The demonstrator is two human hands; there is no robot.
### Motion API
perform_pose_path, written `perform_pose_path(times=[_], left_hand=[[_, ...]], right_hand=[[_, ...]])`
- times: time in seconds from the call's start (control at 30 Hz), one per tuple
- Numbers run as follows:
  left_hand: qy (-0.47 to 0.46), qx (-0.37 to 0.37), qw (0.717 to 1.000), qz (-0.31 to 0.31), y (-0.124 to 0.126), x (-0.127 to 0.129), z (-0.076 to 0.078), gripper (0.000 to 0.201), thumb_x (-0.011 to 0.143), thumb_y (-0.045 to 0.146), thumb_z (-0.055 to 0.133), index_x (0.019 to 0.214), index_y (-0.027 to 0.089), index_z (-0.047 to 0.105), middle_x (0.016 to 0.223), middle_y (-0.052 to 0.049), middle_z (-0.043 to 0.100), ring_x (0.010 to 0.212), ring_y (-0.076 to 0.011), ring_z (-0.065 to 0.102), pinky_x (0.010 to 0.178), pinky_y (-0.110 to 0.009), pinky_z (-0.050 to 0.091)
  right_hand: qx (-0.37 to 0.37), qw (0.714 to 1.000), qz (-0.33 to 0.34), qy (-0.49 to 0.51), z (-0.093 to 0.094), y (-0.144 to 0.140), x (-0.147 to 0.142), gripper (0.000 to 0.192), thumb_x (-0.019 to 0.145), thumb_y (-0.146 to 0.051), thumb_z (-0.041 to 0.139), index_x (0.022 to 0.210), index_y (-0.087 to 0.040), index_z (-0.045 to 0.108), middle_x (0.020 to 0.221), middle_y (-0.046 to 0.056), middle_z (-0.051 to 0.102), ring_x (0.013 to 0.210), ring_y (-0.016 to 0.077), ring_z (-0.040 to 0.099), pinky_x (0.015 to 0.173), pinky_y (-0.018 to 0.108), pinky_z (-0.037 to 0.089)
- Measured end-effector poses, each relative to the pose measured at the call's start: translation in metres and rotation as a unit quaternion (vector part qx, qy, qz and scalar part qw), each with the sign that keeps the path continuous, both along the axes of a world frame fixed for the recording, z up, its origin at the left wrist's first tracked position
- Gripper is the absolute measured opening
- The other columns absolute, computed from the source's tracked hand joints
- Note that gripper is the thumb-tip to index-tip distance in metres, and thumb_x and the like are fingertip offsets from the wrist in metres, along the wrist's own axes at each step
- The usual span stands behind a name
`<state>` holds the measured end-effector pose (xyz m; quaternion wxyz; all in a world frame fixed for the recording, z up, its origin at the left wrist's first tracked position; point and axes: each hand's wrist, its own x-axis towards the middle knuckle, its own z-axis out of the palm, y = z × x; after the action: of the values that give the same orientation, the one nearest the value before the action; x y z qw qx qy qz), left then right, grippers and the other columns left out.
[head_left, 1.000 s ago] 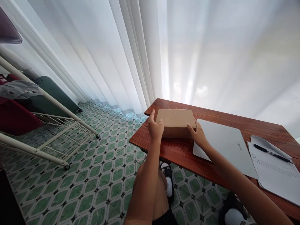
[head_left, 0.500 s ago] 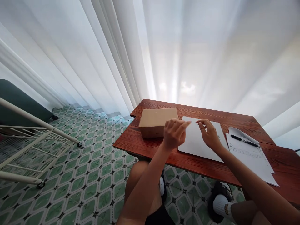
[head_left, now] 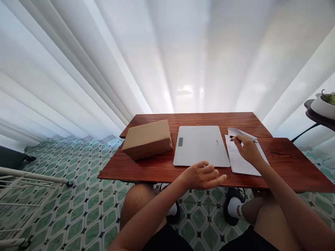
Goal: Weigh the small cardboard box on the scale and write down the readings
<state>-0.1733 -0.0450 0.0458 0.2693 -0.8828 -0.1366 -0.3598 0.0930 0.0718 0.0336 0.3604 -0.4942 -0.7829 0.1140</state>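
- Right hand (head_left: 246, 150) has moved from scale (head_left: 199, 148) to pen (head_left: 231, 136); I cannot tell whether it grips.
- Left hand (head_left: 204, 176): half open, empty.
- I should pinch squarely, paper (head_left: 242, 165) undisturbed.

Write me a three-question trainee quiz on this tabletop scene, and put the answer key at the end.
1. What lies between the cardboard box and the papers?
2. True or false: the left hand is holding the cardboard box.
3. Choose one. The right hand is over: (a) the cardboard box, (b) the papers, (c) the floor.

Key:
1. The flat white panel with a small grey display.
2. False.
3. b.
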Motion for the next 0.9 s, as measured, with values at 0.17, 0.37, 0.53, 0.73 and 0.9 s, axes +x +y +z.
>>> perform_pose_path(times=[0.17,0.37,0.53,0.73,0.9], left_hand=[[0.083,-0.045,0.995,-0.027,-0.004,0.012,-0.011,0.021,0.093,0.019,0.073,0.112,0.015,0.065,0.083,0.002,0.059,0.073,-0.0126,0.05,0.066,-0.03,0.044],[0.141,-0.059,0.987,-0.04,-0.003,0.021,-0.015,0.02,0.094,0.018,0.071,0.112,0.017,0.065,0.09,0.0,0.063,0.077,-0.0125,0.053,0.07,-0.029,0.048],[0.163,-0.038,0.982,-0.087,0.012,0.044,-0.006,0.025,0.092,0.022,0.074,0.115,0.017,0.066,0.093,-0.001,0.064,0.078,-0.0136,0.054,0.07,-0.03,0.048],[0.171,0.021,0.972,-0.162,0.04,0.108,-0.003,0.023,0.098,0.023,0.066,0.12,0.018,0.066,0.093,-0.003,0.064,0.078,-0.0143,0.053,0.069,-0.029,0.045],[0.157,-0.014,0.98,-0.119,0.05,0.166,-0.016,0.023,0.101,0.014,0.053,0.122,0.016,0.064,0.093,-0.004,0.063,0.073,-0.0132,0.051,0.055,-0.028,0.034]], right_hand=[[-0.027,0.996,-0.069,-0.049,-0.005,0.002,0.029,0.029,0.1,-0.036,0.045,0.087,-0.021,0.067,0.091,0.008,0.072,0.085,0.0258,0.065,0.069,0.035,0.043],[-0.028,0.989,-0.102,-0.103,-0.011,0.019,0.051,0.024,0.098,-0.03,0.048,0.094,-0.019,0.069,0.095,0.011,0.071,0.094,0.0293,0.064,0.077,0.039,0.046],[-0.048,0.986,-0.119,-0.108,-0.012,0.025,0.071,0.02,0.096,-0.024,0.054,0.104,-0.018,0.071,0.091,0.009,0.069,0.096,0.0286,0.063,0.079,0.039,0.047],[-0.062,0.976,-0.15,-0.146,-0.009,0.022,0.077,0.026,0.098,-0.02,0.055,0.119,-0.016,0.071,0.103,0.011,0.071,0.102,0.0294,0.065,0.087,0.041,0.048],[-0.083,0.963,-0.149,-0.207,-0.01,0.024,0.076,0.032,0.103,-0.024,0.054,0.13,-0.017,0.068,0.11,0.013,0.07,0.109,0.0308,0.064,0.09,0.042,0.048]])
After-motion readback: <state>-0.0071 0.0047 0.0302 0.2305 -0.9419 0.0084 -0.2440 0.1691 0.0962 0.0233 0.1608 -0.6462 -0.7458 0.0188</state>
